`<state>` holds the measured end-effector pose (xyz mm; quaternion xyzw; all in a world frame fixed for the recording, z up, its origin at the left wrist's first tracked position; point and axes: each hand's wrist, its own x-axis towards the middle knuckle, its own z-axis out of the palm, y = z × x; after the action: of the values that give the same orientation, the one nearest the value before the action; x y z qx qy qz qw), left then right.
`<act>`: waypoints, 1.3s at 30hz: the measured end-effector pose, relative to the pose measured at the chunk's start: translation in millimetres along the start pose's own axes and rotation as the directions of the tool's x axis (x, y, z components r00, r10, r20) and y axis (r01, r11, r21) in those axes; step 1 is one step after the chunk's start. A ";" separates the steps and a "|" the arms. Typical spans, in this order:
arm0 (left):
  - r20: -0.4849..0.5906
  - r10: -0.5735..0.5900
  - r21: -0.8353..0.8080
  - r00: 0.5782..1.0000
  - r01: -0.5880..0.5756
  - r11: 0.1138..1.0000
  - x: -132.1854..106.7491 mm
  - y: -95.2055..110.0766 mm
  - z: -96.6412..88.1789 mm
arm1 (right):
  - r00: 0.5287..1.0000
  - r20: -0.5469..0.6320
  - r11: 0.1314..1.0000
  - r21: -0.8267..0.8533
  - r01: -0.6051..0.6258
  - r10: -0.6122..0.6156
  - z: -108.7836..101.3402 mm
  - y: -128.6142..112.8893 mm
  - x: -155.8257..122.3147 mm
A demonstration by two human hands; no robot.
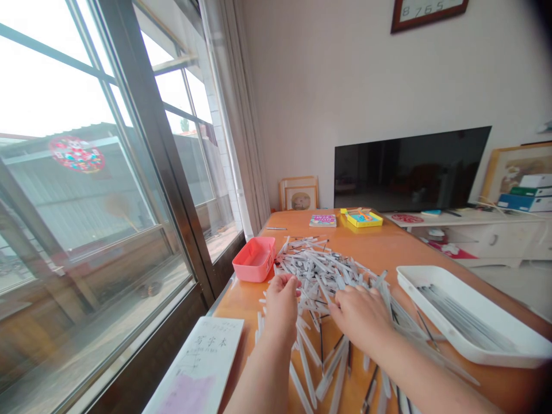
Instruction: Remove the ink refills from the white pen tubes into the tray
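Note:
A big heap of white pen barrels and thin dark refills [321,270] covers the middle of an orange table [388,247]. My left hand [281,303] rests on the heap's left side, fingers curled down into the pieces. My right hand [360,313] lies on the heap just to the right, fingers bent and closed around some of the pieces; what exactly it grips is hidden. More barrels lie scattered under both forearms.
A pink plastic box [255,259] stands left of the heap. A white tray [470,316] with several dark refills sits at the right. A white exercise book [198,365] lies near the front left. Small books [322,220] and a yellow box [363,218] sit at the far edge, before a TV [409,169].

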<state>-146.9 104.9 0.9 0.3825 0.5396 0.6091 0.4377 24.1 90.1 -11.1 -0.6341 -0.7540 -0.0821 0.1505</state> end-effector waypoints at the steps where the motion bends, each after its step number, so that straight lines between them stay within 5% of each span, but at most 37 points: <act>1: 0.002 -0.002 -0.003 1.000 0.002 1.000 -0.3 0.2 0.0 | 1.000 0.012 1.000 -0.011 -0.005 0.005 0.5 -1.9 3.8; 15: 0.041 -0.057 -0.010 0.998 0.058 0.998 -4.5 2.6 1.2 | 0.997 0.043 0.998 0.014 -0.058 0.058 -3.7 5.7 13.3; 25: 0.134 -0.109 -0.063 0.985 0.118 0.991 -10.8 2.9 5.6 | 0.996 -0.025 0.857 0.508 0.087 -0.087 0.0 -10.6 8.2; 32: 0.002 -0.118 -0.137 0.993 0.117 0.984 0.5 2.9 -1.3 | 0.997 0.074 0.881 0.468 -0.067 0.037 3.4 -4.9 55.9; 39: -0.026 -0.174 -0.180 0.984 0.167 0.969 3.5 5.2 -3.8 | 0.985 0.142 0.936 0.322 -0.142 0.101 25.7 -23.7 103.9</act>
<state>-152.2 106.8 5.6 0.2815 0.5233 0.6226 0.5092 -18.0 190.6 0.7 -0.6491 -0.7242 0.0942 0.2129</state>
